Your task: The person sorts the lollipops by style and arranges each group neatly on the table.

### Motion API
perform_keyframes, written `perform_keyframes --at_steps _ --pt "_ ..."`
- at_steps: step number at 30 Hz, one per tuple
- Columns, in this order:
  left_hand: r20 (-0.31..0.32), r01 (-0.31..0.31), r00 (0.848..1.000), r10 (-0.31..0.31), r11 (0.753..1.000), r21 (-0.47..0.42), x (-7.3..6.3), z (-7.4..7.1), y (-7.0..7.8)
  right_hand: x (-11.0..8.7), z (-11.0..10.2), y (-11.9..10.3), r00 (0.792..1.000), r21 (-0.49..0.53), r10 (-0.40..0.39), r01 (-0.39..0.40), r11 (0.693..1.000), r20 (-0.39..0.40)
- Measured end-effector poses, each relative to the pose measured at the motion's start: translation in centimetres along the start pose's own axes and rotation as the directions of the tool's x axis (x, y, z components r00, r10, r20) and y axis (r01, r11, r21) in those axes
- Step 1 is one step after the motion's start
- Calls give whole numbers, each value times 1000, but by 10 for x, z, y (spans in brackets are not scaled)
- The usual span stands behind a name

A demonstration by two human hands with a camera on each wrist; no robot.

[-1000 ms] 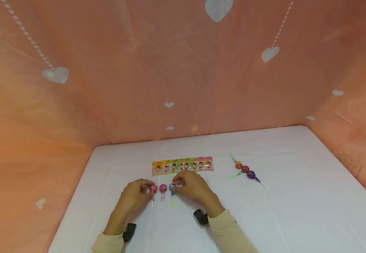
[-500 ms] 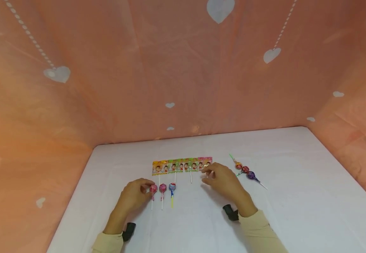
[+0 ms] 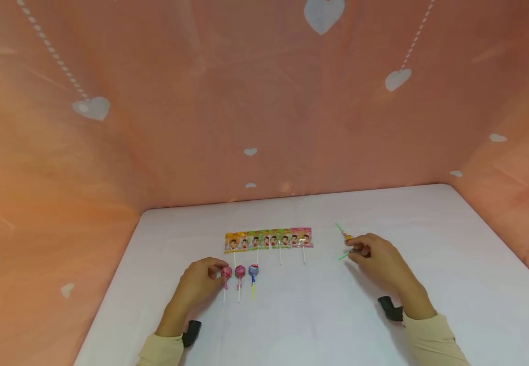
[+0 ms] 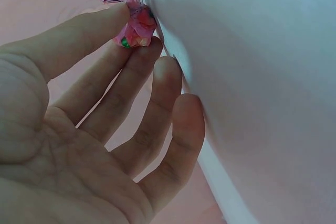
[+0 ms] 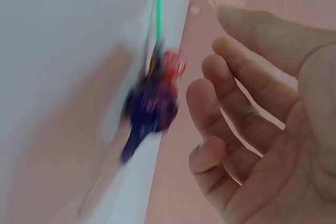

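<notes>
Your distant head camera looks forward-down, sharing your left hand [image 3: 197, 280] and right hand [image 3: 380, 258] with their close, palm-facing wrist cameras [image 3: 192, 333].

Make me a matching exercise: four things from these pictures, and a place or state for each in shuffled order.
1. Left hand
2. Right hand
3. Flat packets
4. Blue lollipop

A. Close to the purple lollipop
B. Lined up in the back row
C. On a yellow stick
D. Touching a pink lollipop

Pairs: 1-D, 2-A, 3-B, 4-C
</notes>
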State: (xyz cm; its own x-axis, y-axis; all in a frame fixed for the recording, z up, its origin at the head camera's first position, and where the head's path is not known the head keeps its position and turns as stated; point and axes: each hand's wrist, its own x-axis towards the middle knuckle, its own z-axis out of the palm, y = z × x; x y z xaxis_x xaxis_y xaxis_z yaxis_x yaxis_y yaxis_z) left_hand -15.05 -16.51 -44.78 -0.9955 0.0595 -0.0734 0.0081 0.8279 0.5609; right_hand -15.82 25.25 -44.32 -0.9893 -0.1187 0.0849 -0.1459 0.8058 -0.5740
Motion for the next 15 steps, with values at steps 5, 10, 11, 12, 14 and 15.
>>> perform_keyframes --at_steps 5,10,11,12,14,15 --pt "-1 -3 1000 3 1000 2 1 0 0 -1 -13 13 1000 -22 17 -17 1000 -3" --pt "-7 -13 1000 13 1000 10 1 0 -1 -3 -18 22 996 -7 83 -83 997 37" --pt "-8 -14 1000 14 1000 14 1 1 -1 -4 -19 24 995 -8 88 -88 996 55" --pt "-6 -12 1000 12 1000 15 1 1 -1 -5 -18 26 993 -9 91 -90 996 74" --pt "-2 -9 1000 9 1000 16 1 2 -1 -6 -18 29 990 -14 91 -90 996 110" --pt "0 -7 1000 7 1000 17 1 2 -1 -6 -18 30 989 -15 85 -84 996 124"
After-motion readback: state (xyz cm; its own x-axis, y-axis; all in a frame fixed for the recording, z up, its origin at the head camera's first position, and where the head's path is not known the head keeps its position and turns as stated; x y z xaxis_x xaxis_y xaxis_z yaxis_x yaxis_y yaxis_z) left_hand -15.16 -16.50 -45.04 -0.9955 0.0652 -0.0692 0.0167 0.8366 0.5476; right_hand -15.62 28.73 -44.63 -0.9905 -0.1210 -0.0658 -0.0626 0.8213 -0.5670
